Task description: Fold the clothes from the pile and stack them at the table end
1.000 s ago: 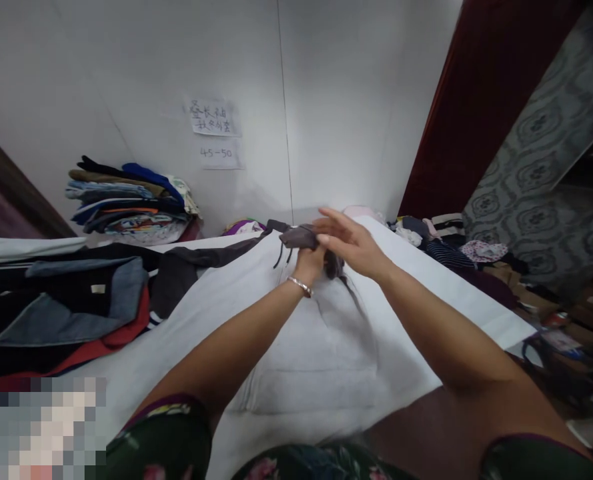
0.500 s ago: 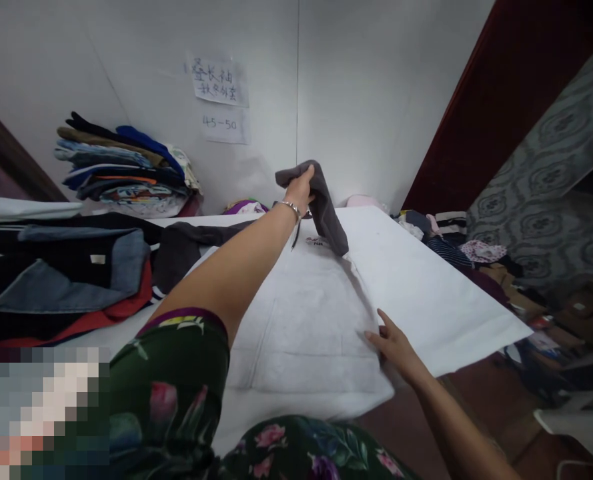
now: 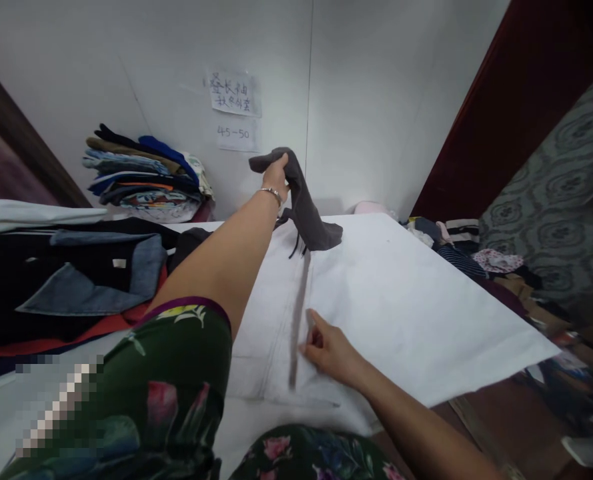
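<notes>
A pale grey-white hoodie (image 3: 276, 333) with dark drawstrings and dark grey sleeves lies on the white table, its right side folded in toward the middle. My left hand (image 3: 277, 177) reaches across it and is closed around a dark grey sleeve (image 3: 303, 203), raised in front of the wall. At the folded edge my right hand (image 3: 333, 350) pinches the cloth between curled fingers and thumb, index finger pointing forward. My left forearm covers part of the hoodie's left half.
The white table (image 3: 416, 320) runs out to a corner on the right. Denim-collared dark clothing (image 3: 96, 267) lies at the left, with a folded clothes stack (image 3: 146, 177) behind. Paper signs (image 3: 236, 93) hang on the wall. More clothes (image 3: 481, 257) heap beyond the right edge.
My right hand has moved left, bringing the hoodie's right side over toward its middle. My left hand has shifted left with the sleeve. The view has turned slightly.
</notes>
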The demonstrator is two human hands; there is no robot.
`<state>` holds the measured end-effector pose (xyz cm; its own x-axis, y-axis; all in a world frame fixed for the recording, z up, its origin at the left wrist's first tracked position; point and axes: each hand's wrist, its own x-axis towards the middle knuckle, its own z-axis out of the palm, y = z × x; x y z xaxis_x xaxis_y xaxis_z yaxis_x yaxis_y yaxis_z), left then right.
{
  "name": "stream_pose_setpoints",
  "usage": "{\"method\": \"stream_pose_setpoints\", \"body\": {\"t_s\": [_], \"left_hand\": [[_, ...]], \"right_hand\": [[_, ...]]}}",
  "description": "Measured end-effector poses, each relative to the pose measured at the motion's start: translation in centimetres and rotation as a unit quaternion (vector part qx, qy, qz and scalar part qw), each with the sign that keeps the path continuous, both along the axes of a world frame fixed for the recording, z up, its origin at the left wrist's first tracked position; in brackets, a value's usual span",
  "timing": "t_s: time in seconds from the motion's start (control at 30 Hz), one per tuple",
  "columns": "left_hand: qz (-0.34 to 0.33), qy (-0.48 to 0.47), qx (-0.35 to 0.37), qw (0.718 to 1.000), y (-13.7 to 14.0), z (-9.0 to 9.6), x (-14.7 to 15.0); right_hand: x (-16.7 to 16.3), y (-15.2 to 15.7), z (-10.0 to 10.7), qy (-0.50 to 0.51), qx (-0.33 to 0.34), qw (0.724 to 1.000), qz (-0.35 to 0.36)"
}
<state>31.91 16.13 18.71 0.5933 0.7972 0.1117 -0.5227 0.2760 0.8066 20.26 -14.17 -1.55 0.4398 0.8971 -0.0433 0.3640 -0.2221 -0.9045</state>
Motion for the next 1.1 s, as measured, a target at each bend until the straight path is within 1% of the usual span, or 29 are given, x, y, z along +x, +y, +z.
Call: {"method": "stream_pose_setpoints", "body": {"t_s": [0.1, 0.17, 0.23, 0.3, 0.33, 0.37, 0.4, 0.47, 0.5, 0.53, 0.57, 0.6, 0.63, 0.67, 0.7, 0.73, 0.77, 0.8, 0.83, 0.87, 0.9, 0.93, 0.97, 1.0, 1.03, 1.1], "left_hand": [[0.031, 0.029, -0.016, 0.999, 1.8, -1.8, -1.3], [0.035, 0.042, -0.025, 0.998, 2.6, -3.1, -2.1], [0.031, 0.049, -0.029, 0.998, 3.0, -4.2, -2.8], [0.025, 0.050, -0.031, 0.998, 3.0, -5.0, -3.2], [0.020, 0.049, -0.027, 0.998, 2.9, -5.2, -3.4], [0.013, 0.048, -0.019, 0.999, 2.7, -5.4, -3.6], [0.004, 0.046, -0.005, 0.999, 2.4, -5.5, -3.7], [-0.025, 0.039, 0.043, 0.998, 1.6, -5.5, -4.1], [-0.046, 0.032, 0.076, 0.995, 1.0, -5.4, -4.4], [-0.069, 0.026, 0.114, 0.991, 0.3, -5.3, -4.7], [-0.092, 0.022, 0.156, 0.983, -0.4, -5.2, -5.3], [-0.116, 0.027, 0.200, 0.972, -1.3, -5.3, -5.9], [-0.139, 0.044, 0.246, 0.958, -2.2, -5.6, -6.7], [-0.165, 0.071, 0.296, 0.938, -3.2, -6.1, -7.7], [-0.191, 0.102, 0.349, 0.912, -4.3, -6.9, -8.8], [-0.218, 0.134, 0.403, 0.879, -5.4, -8.1, -10.0], [-0.251, 0.157, 0.462, 0.836, -6.6, -9.6, -11.2], [-0.268, 0.164, 0.516, 0.797, -7.7, -11.3, -12.5], [-0.275, 0.166, 0.571, 0.755, -8.7, -13.3, -13.7], [-0.287, 0.176, 0.619, 0.710, -9.6, -15.4, -14.9], [-0.303, 0.202, 0.649, 0.668, -10.4, -17.4, -15.9], [-0.313, 0.230, 0.664, 0.639, -11.0, -19.2, -16.8], [-0.313, 0.252, 0.670, 0.624, -11.4, -20.8, -17.5], [-0.310, 0.267, 0.674, 0.615, -11.7, -22.0, -18.1], [-0.299, 0.276, 0.675, 0.615, -11.8, -22.8, -18.6], [-0.266, 0.278, 0.681, 0.624, -11.9, -23.3, -19.3]], "right_hand": [[-1.0, 1.1, -0.4, -0.098, -0.013, 0.993, 0.067], [-1.1, 0.9, -0.1, -0.124, 0.006, 0.989, 0.081], [-0.4, 0.6, 0.4, -0.130, 0.044, 0.988, 0.067], [0.9, 0.4, 0.7, -0.166, 0.084, 0.982, 0.032], [1.7, 0.5, 0.5, -0.197, 0.091, 0.976, 0.013], [2.5, 0.6, 0.2, -0.230, 0.083, 0.970, -0.001], [3.2, 0.7, -0.3, -0.259, 0.056, 0.964, -0.007], [4.3, 1.1, -1.7, -0.296, -0.028, 0.955, 0.001], [4.7, 1.2, -2.5, -0.301, -0.065, 0.951, 0.011], [5.0, 1.4, -3.2, -0.296, -0.087, 0.951, 0.020], [5.3, 1.5, -3.8, -0.281, -0.089, 0.955, 0.022], [5.6, 1.5, -4.3, -0.257, -0.069, 0.964, 0.015], [5.8, 1.5, -4.5, -0.222, -0.034, 0.975, -0.005], [6.2, 1.6, -4.6, -0.172, 0.010, 0.984, -0.040], [6.6, 1.6, -4.6, -0.107, 0.056, 0.989, -0.087], [7.0, 1.6, -4.4, -0.028, 0.102, 0.985, -0.139], [7.5, 1.6, -4.2, 0.061, 0.143, 0.970, -0.185], [8.0, 1.6, -4.0, 0.159, 0.173, 0.948, -0.215], [8.5, 1.7, -3.7, 0.254, 0.192, 0.921, -0.226], [8.8, 1.7, -3.5, 0.336, 0.201, 0.893, -0.221], [9.1, 1.8, -3.4, 0.400, 0.200, 0.870, -0.209], [9.1, 1.9, -3.3, 0.443, 0.191, 0.853, -0.197], [9.1, 1.9, -3.3, 0.464, 0.181, 0.846, -0.191], [8.9, 2.0, -3.3, 0.468, 0.177, 0.845, -0.191], [8.7, 2.0, -3.3, 0.459, 0.180, 0.848, -0.196], [8.1, 2.1, -3.3, 0.430, 0.194, 0.858, -0.204]]}}
